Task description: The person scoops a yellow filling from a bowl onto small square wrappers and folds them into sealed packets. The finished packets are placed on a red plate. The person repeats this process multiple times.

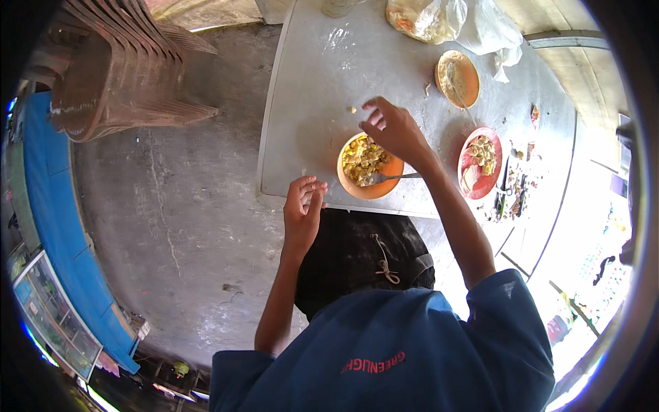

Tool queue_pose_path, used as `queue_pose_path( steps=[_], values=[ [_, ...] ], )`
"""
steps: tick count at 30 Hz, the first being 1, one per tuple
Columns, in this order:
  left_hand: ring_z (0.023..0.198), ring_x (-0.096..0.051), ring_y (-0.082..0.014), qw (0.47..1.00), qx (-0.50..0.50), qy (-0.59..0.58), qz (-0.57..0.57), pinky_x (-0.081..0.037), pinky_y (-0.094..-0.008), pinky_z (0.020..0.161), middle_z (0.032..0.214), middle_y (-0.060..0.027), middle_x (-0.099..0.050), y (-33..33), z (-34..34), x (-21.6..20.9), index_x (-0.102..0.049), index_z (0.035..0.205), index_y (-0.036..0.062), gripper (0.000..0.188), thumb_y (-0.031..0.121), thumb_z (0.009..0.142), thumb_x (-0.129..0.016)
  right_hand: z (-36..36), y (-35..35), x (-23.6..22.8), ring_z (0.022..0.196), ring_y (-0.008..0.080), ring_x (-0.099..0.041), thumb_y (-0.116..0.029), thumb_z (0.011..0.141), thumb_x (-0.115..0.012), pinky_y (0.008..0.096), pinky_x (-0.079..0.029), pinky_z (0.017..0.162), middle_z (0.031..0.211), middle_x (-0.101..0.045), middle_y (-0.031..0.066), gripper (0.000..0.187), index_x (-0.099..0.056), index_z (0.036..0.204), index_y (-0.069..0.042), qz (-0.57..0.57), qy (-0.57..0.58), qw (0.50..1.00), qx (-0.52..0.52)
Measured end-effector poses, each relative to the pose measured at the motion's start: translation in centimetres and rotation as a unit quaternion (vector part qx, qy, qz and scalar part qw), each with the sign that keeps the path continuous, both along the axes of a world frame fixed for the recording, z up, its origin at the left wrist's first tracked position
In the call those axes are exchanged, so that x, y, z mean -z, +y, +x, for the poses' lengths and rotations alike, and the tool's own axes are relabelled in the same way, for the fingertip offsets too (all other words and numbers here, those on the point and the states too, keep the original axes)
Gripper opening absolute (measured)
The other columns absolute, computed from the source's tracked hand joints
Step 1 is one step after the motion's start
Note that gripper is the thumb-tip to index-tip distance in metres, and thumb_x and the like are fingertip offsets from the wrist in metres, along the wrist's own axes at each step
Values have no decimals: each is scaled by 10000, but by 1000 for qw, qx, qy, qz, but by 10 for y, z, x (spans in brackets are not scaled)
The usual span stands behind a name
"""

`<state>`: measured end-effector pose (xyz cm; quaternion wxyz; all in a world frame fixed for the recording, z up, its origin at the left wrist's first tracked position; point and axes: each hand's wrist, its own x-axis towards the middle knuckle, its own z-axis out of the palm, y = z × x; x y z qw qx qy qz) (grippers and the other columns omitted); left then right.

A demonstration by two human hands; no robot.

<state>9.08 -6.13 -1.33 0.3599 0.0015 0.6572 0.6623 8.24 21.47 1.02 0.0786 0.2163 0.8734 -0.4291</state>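
Observation:
An orange bowl (pixel 391 168) of yellow and pale chopped food (pixel 364 160) stands at the near edge of the grey table. A metal fork (pixel 395 177) rests in it, its handle over the right rim. My right hand (pixel 395 130) hovers over the bowl's far right rim, fingers bent and apart, with nothing visible in them. A small yellow crumb (pixel 353 110) lies on the table just left of its fingertips. My left hand (pixel 304 206) is at the table's near edge, left of the bowl, with loosely curled, parted fingers and nothing seen in it.
On the table (pixel 309 89) are a red plate (pixel 472 177) with food, another orange bowl (pixel 458 79) with a utensil, plastic bags (pixel 439 20) at the far side, and dark scraps (pixel 518 185) at right. Stacked brown chairs (pixel 130 75) stand on the floor at left.

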Motion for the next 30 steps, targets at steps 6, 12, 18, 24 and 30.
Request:
queue_pose_path(
  steps=[6, 12, 18, 24, 30],
  values=[
    [1124, -656, -235, 997, 70, -8, 16, -559, -354, 888, 1218, -170, -659, 34, -39, 16, -496, 1331, 5, 337, 161, 1045, -583, 45, -16, -17, 983, 340, -713, -65, 887, -700, 429, -555, 866, 1028, -718, 182, 356, -598, 1225, -24, 68, 65, 994, 52],
    [1093, -660, -208, 989, 140, 45, 27, -561, -347, 868, 1215, -146, -665, 67, -74, 17, -531, 1303, 18, 307, 187, 1052, -581, 101, -26, -26, 1071, 346, -663, -38, 861, -732, 443, -531, 917, 1102, -696, 162, 391, -612, 1233, -31, 171, 38, 976, 131],
    [1065, -667, -190, 978, 177, 107, -5, -556, -339, 827, 1189, -115, -678, 96, -96, 2, -545, 1290, 24, 297, 205, 1057, -577, 134, -14, -34, 1037, 349, -655, 0, 838, -732, 437, -513, 918, 1080, -698, 145, 292, -659, 1119, -31, 291, 87, 924, 231],
    [1022, -674, -262, 903, 344, 256, 22, -549, -355, 794, 1110, -150, -674, 95, -60, -32, -611, 1233, 35, 269, 82, 969, -634, 119, 80, -24, 1065, 349, -628, -71, 844, -752, 466, -491, 933, 1123, -673, 133, 297, -670, 1129, -63, 404, 125, 869, 256],
    [1181, -590, -267, 943, 199, 210, -162, -535, -390, 900, 1325, -148, -556, 74, -21, -32, -529, 1357, 46, 384, 79, 985, -618, 103, 115, -13, 1067, 374, -604, -84, 844, -767, 463, -501, 922, 1137, -646, 152, 321, -666, 1147, -60, 302, 166, 901, 263]
  ],
)
